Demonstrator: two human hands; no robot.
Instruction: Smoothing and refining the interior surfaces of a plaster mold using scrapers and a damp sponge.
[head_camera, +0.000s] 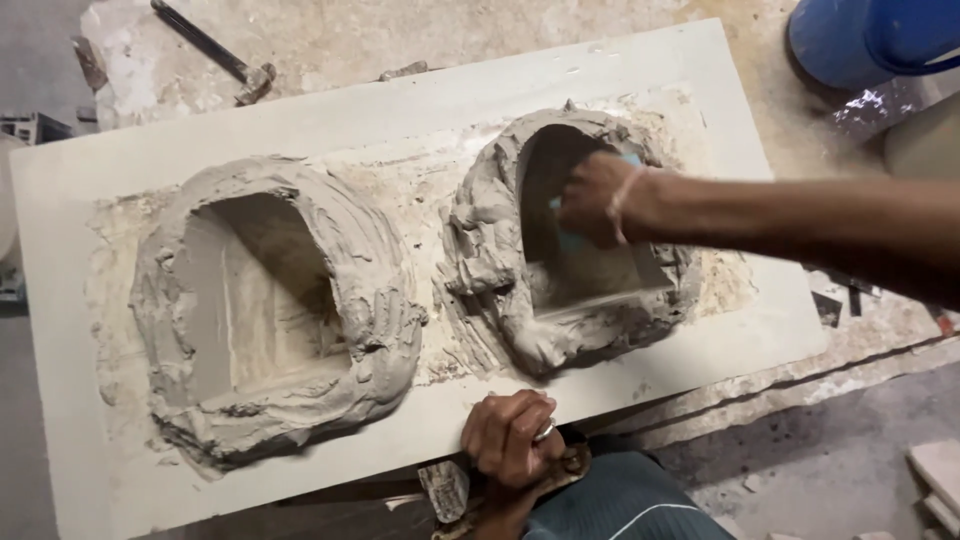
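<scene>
The white slab (420, 110) lies across the floor, its near edge running diagonally. On its left stands the larger grey clay ring (270, 300), hollow and unoccupied, with bare slab margin around it. At the near edge, the left hand (508, 436) rests with fingers curled together against the slab edge, above a clay-smeared tool (447, 490); whether it grips the tool cannot be determined. Right of centre, the right hand (597, 198) reaches into the smaller clay ring (500, 250), fingers clamped on a blue scraper (580, 240). A blue barrel (870, 35) stands beyond the right corner.
</scene>
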